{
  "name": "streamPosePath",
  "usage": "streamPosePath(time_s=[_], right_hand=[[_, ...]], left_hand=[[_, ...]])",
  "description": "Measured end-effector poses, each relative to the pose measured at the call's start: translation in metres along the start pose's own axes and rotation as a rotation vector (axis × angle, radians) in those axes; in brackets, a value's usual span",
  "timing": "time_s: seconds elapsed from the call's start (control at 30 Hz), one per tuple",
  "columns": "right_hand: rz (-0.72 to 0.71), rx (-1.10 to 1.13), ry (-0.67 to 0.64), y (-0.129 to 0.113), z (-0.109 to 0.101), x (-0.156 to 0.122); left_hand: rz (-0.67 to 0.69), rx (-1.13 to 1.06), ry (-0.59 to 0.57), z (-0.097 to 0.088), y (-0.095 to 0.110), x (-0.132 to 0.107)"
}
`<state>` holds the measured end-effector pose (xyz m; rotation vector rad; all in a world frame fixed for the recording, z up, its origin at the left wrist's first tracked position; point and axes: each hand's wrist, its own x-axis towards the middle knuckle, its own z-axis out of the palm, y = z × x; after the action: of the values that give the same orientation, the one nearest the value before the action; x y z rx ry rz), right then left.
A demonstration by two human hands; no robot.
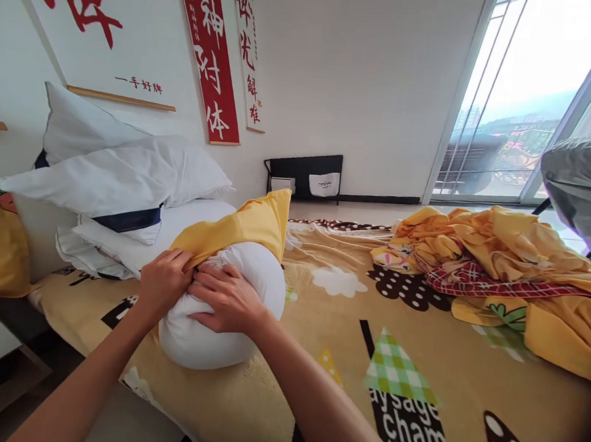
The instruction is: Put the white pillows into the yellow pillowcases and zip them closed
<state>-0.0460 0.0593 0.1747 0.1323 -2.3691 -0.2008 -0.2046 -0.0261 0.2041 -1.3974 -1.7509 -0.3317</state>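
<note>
A white pillow (229, 324) stands on end on the bed near its left edge, with a yellow pillowcase (247, 230) partly pulled over its top. My left hand (164, 281) is closed in a pinch on the lower edge of the yellow pillowcase. My right hand (228, 300) lies on the white pillow just beside the left hand, fingers curled at the pillowcase edge and pressing into the filling.
The bed carries a tan patterned blanket (405, 388). White pillows (122, 177) are stacked at the head on the left. A crumpled yellow duvet cover (503, 260) lies at the right. Red banners (208, 55) hang on the wall; a glass door (513, 101) is beyond.
</note>
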Motion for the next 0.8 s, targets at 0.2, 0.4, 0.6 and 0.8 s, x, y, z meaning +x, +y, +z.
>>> streamPosePath(time_s=[0.2, 0.4, 0.6, 0.8], right_hand=[[0.388, 0.07, 0.193, 0.016, -0.021, -0.033], [0.258, 0.122, -0.115, 0.005, -0.014, -0.009], [0.412, -0.019, -0.184, 0.014, 0.022, 0.03], [0.492, -0.015, -0.094, 0.028, 0.038, 0.047]], left_hand=[[0.015, -0.011, 0.054, 0.001, -0.001, -0.017], [0.073, -0.012, 0.046, 0.0, -0.004, -0.011], [0.07, 0.167, 0.076, -0.007, -0.012, -0.015], [-0.034, 0.174, 0.06, -0.014, -0.025, -0.04]])
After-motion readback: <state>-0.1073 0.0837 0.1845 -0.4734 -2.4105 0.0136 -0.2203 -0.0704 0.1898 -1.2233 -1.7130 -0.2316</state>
